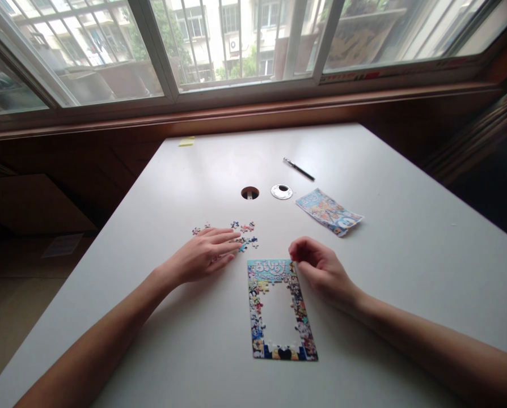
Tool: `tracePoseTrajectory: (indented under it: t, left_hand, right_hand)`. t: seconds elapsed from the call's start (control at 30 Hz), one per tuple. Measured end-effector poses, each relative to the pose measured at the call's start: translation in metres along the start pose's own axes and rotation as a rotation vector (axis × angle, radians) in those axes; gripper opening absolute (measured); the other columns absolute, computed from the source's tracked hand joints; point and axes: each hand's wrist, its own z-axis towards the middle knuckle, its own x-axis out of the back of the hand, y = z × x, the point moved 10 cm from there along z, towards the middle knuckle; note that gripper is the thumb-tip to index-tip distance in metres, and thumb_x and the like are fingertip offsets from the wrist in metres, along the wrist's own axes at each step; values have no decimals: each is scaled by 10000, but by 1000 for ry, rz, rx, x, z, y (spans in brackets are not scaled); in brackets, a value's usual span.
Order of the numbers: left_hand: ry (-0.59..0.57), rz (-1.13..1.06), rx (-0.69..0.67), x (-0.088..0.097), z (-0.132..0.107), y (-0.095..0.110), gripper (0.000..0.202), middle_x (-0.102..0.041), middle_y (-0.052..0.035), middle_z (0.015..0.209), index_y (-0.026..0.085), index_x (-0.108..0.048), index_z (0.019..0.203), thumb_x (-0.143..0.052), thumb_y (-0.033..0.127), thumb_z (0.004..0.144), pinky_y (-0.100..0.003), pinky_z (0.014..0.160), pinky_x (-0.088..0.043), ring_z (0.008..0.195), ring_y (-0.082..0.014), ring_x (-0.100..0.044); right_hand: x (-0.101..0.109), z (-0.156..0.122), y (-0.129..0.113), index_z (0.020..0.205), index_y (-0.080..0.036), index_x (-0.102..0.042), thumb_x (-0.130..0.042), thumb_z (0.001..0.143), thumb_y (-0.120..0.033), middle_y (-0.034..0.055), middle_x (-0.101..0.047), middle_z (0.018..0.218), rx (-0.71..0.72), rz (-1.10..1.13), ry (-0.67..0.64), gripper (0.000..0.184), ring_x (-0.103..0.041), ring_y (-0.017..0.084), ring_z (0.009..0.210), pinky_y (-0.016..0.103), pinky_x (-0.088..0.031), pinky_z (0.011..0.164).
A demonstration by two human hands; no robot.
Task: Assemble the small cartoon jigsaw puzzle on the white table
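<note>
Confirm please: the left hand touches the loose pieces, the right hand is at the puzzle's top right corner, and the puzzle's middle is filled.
Not quite. The head view shows the puzzle with only its border assembled; its middle is empty. The left hand and right hand are as stated.

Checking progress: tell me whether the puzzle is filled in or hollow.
Hollow: the puzzle has only its border joined; the white table shows through its middle.

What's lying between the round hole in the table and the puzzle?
Loose puzzle pieces, beside the left hand, seen in the head view.
</note>
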Motion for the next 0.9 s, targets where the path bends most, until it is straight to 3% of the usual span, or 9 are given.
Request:
tracePoseTrajectory:
  t: [0.17,0.3,0.37,0.53,0.7,0.77,0.9]
  left_hand:
    - [-27,18,30,-3,1,1,312,-550,-41,1399,305,-589,1262,-500,300,963,-463,1057,-412,1294,-243,-502]
    - [-83,77,49,-15,3,1,523,-262,-27,1590,314,-322,1484,-450,403,985,-543,1169,-246,1467,-297,-232]
    - [-125,88,41,-22,3,1,554,-219,-15,1604,323,-253,1511,-418,438,994,-559,1187,-186,1478,-301,-194]
    - [-73,105,93,-18,5,-5,471,-385,-41,1532,304,-398,1436,-419,453,990,-524,1184,-192,1397,-277,-368]
    - [-112,130,59,-24,3,-2,526,-332,-34,1562,316,-327,1483,-409,478,990,-516,1188,-168,1454,-287,-259]
    - [-137,144,56,-25,2,-4,493,-366,-34,1544,327,-350,1470,-390,468,1000,-526,1186,-151,1439,-281,-295]
    - [-73,144,87,-8,1,-8,383,-472,-50,1466,300,-505,1354,-425,409,996,-496,1147,-236,1349,-261,-422]
  right_hand:
    - [0,0,1,852,-205,-567,-470,699,-39,8,-552,802,2,-1,1,246,-534,156,749,281,-441,686]
    - [0,1,0,847,-207,-566,-471,705,-38,4,-548,798,0,-7,-3,240,-529,153,743,279,-434,680]
    - [0,1,0,848,-207,-567,-475,708,-38,3,-549,799,-1,-10,-3,238,-529,153,743,280,-433,679]
    - [-1,1,1,854,-206,-569,-477,710,-36,6,-552,808,-5,-2,-1,241,-532,156,752,285,-434,685]
    - [-1,0,1,858,-209,-568,-472,716,-31,2,-548,808,-5,7,-2,247,-522,151,751,283,-426,681]
    - [-1,-1,1,858,-210,-568,-471,718,-30,0,-546,809,-7,8,-5,248,-519,149,752,281,-424,681]
    - [-1,0,2,861,-211,-568,-470,712,-25,-5,-547,806,-6,8,-8,257,-517,146,746,277,-422,678]
